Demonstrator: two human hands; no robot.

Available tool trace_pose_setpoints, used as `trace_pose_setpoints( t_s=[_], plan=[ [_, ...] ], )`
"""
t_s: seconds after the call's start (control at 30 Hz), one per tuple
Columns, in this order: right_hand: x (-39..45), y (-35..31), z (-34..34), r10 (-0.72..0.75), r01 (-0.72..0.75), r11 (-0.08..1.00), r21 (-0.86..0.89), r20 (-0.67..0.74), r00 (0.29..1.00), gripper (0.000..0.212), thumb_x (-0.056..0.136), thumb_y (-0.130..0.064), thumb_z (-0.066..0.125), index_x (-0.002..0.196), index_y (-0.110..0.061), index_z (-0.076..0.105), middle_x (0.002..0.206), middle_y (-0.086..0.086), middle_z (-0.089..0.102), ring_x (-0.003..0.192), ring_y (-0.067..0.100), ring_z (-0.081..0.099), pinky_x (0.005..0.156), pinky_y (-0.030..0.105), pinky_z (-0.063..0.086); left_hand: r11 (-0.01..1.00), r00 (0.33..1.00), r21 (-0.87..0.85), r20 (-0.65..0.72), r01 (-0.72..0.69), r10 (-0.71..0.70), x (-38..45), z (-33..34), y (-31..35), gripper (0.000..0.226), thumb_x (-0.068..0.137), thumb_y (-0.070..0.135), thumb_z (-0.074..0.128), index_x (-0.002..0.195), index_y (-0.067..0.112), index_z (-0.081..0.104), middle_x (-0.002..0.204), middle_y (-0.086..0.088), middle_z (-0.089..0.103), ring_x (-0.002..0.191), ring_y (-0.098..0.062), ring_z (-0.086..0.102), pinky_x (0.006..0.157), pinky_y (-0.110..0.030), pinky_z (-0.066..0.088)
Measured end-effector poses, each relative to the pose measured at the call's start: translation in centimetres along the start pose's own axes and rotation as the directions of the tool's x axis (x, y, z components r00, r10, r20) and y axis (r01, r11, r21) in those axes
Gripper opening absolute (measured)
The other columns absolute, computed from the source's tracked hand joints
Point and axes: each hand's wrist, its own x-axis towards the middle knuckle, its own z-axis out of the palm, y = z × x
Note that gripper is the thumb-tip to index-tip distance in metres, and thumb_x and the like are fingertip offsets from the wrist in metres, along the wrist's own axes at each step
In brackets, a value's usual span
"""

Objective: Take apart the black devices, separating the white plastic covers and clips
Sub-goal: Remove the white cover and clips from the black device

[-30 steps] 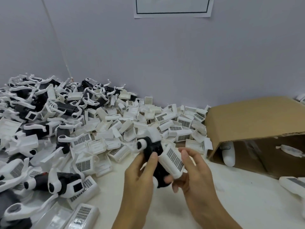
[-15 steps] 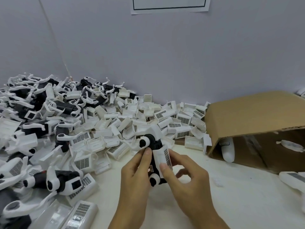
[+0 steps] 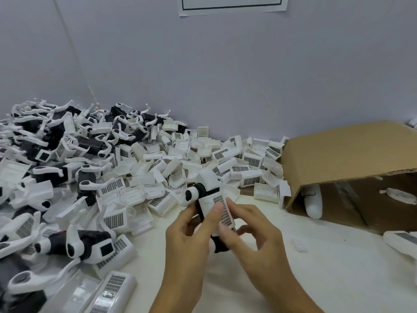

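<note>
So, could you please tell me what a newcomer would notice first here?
Probably the big heap of white covers and black devices filling the table's left side up to the wall. Next, both hands at centre, the left hand and right hand, gripping one device, with an open cardboard box lying at right.

A heap of covers and clips (image 3: 185,154) fills the left and centre of the frame, lying on the table (image 3: 327,267) and banked against the wall (image 3: 225,75) behind it. At lower centre two hands meet above the table — the left hand (image 3: 187,240) to the left of a device (image 3: 211,206), the right hand (image 3: 252,233) to its right, both touching it. A cardboard box (image 3: 347,152) lies on its side at the right edge, its mouth facing the lower right — parts rest inside it. A sheet of paper (image 3: 232,5) hangs on the wall at top centre.
</note>
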Motion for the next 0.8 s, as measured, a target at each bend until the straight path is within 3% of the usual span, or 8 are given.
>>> trace_pose_setpoints(
  t_s=[0.17, 0.3, 0.47, 0.53, 0.6, 0.67, 0.73, 0.8],
  plan=[
    [0.9, -0.2, -0.5, 0.207, -0.205, 0.965, 0.165, 0.007, 0.978, 0.025, 0.088, -0.041, 0.071, 0.107, -0.026, 0.078, 0.098, -0.003, 0.075, 0.094, 0.017, 0.071, 0.080, 0.035, 0.057, 0.996, 0.996, 0.041, 0.060, -0.074, 0.072, -0.1, 0.2, 0.1, 0.034, 0.071, 0.036, 0.077, 0.102, 0.025, 0.081, 0.103, -0.006, 0.079, 0.102, -0.025, 0.074, 0.089, -0.040, 0.059],
    [0.7, 0.0, -0.4, 0.108, -0.106, 0.994, 0.025, -0.084, 0.991, 0.021, 0.092, -0.039, 0.068, 0.098, -0.024, 0.080, 0.084, 0.000, 0.065, 0.080, 0.028, 0.064, 0.072, 0.044, 0.053, 0.997, 0.995, 0.022, 0.072, -0.076, 0.075, -0.1, 0.2, -0.3, 0.030, 0.073, 0.031, 0.076, 0.102, 0.026, 0.081, 0.103, -0.005, 0.079, 0.102, -0.021, 0.074, 0.082, -0.027, 0.060],
    [1.1, -0.6, -0.4, 0.290, -0.303, 0.915, 0.267, 0.090, 0.953, 0.024, 0.092, -0.041, 0.068, 0.107, -0.025, 0.078, 0.101, 0.005, 0.077, 0.096, 0.022, 0.073, 0.082, 0.034, 0.058, 0.964, 0.980, 0.182, 0.079, -0.193, 0.181, -0.5, 0.8, 0.0, 0.020, 0.080, 0.045, 0.073, 0.096, 0.035, 0.080, 0.101, 0.005, 0.077, 0.097, -0.009, 0.072, 0.068, -0.012, 0.052],
    [1.5, -0.5, -0.9, 0.462, -0.473, 0.711, 0.520, 0.161, 0.872, 0.039, 0.080, -0.042, 0.077, 0.108, -0.015, 0.078, 0.094, 0.009, 0.076, 0.079, 0.022, 0.071, 0.072, 0.035, 0.057, 0.873, 0.930, 0.328, 0.061, -0.361, 0.362, -0.5, 0.6, 0.3, 0.024, 0.093, 0.049, 0.066, 0.086, 0.031, 0.081, 0.093, 0.005, 0.076, 0.089, -0.012, 0.073, 0.069, -0.015, 0.052],
    [1.7, -0.3, -2.0, 0.513, -0.499, 0.200, 0.843, 0.344, 0.786, 0.052, 0.061, -0.022, 0.089, 0.106, 0.000, 0.074, 0.084, 0.010, 0.068, 0.059, 0.019, 0.061, 0.062, 0.027, 0.047, 0.781, 0.858, 0.420, -0.014, -0.461, 0.514, -0.5, 0.0, 0.6, 0.030, 0.092, 0.050, 0.053, 0.081, 0.034, 0.076, 0.082, 0.010, 0.076, 0.080, -0.008, 0.072, 0.070, -0.015, 0.052],
    [1.5, -0.3, -3.4, 0.435, -0.341, -0.164, 0.926, 0.378, 0.817, 0.045, 0.068, -0.008, 0.072, 0.110, 0.007, 0.066, 0.087, 0.009, 0.062, 0.054, 0.016, 0.055, 0.060, 0.024, 0.041, 0.788, 0.834, 0.398, -0.091, -0.470, 0.544, -0.6, -0.1, 0.8, 0.031, 0.090, 0.051, 0.049, 0.082, 0.032, 0.073, 0.077, 0.013, 0.075, 0.077, -0.003, 0.071, 0.070, -0.010, 0.050],
    [1.8, -0.2, -4.0, 0.401, -0.307, -0.216, 0.927, 0.371, 0.838, 0.036, 0.082, -0.019, 0.054, 0.109, 0.003, 0.062, 0.086, 0.007, 0.059, 0.054, 0.014, 0.051, 0.052, 0.026, 0.045, 0.808, 0.858, 0.384, -0.068, -0.448, 0.508, -0.7, 0.2, 0.6, 0.034, 0.089, 0.052, 0.050, 0.081, 0.030, 0.075, 0.077, 0.011, 0.075, 0.078, -0.004, 0.072, 0.070, -0.008, 0.049],
    [2.2, -0.2, -3.3, 0.496, -0.373, 0.101, 0.922, 0.278, 0.822, 0.033, 0.087, -0.032, 0.057, 0.102, -0.003, 0.065, 0.078, 0.006, 0.060, 0.055, 0.015, 0.050, 0.047, 0.027, 0.047, 0.843, 0.905, 0.361, 0.006, -0.399, 0.426, -1.0, 0.9, 0.3, 0.034, 0.086, 0.056, 0.054, 0.088, 0.031, 0.076, 0.086, 0.009, 0.076, 0.084, -0.008, 0.072, 0.074, -0.014, 0.052]
  ],
)
